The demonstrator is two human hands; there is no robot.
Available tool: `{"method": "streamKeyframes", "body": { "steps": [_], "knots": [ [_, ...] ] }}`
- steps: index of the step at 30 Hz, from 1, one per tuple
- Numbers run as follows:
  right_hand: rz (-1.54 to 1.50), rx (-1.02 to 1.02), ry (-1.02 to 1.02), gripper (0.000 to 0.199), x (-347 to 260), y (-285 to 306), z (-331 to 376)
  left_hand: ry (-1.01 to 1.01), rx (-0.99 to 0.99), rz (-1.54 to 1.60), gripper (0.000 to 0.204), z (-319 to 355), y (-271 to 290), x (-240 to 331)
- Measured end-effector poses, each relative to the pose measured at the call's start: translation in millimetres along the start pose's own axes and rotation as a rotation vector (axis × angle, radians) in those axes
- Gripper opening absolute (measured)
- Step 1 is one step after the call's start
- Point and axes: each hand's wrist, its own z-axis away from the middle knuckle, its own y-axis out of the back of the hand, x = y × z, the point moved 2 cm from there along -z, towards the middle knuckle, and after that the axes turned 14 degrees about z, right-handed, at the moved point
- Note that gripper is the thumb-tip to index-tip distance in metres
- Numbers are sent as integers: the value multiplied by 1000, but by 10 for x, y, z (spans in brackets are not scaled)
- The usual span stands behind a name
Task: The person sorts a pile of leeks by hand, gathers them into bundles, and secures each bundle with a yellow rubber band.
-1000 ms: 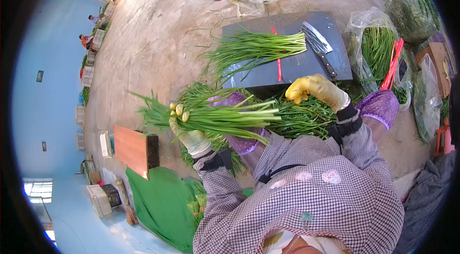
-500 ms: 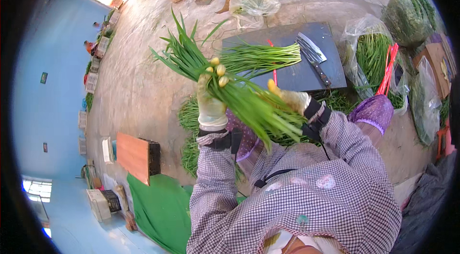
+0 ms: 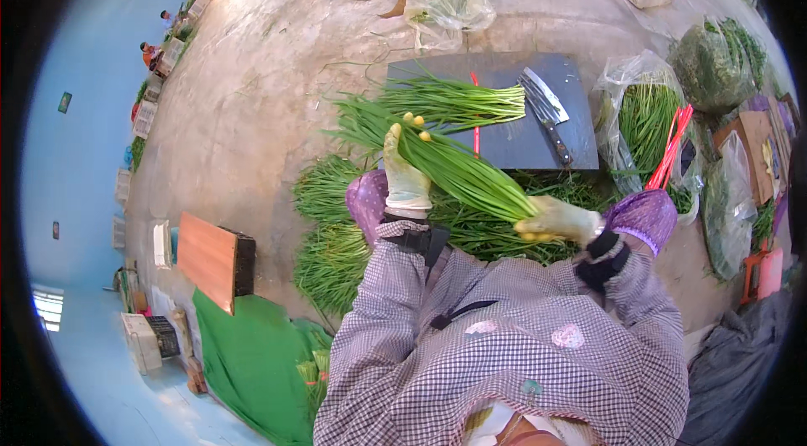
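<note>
One bundle of long green chives (image 3: 458, 103) lies done on the dark grey cutting slab (image 3: 521, 143) at twelve o'clock; my gloved left hand (image 3: 405, 173) and gloved right hand (image 3: 559, 221) grip a second green chive bunch (image 3: 462, 173), loose heaps of chives (image 3: 332, 257) unsorted below.

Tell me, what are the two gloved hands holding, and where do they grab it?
A bunch of green chives. The left hand grips it partway along the leaves, and the right hand grips the lower end of the stalks.
</note>
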Motion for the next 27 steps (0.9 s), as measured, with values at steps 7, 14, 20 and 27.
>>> {"method": "streamKeyframes", "body": {
  "steps": [7,14,20,27],
  "knots": [
    [346,316,-473,52,-861,1176,1990,-51,163,-67,46,-20,556,-193],
    [703,723,-707,29,-1400,1625,2695,101,140,-389,55,227,416,-573],
    [1236,1221,-557,38,-949,1547,1966,376,-359,-477,43,373,-421,-1036],
    [1086,1070,-493,43,458,242,-86,876,-112,-68,42,585,420,-2157]
  ]
}}
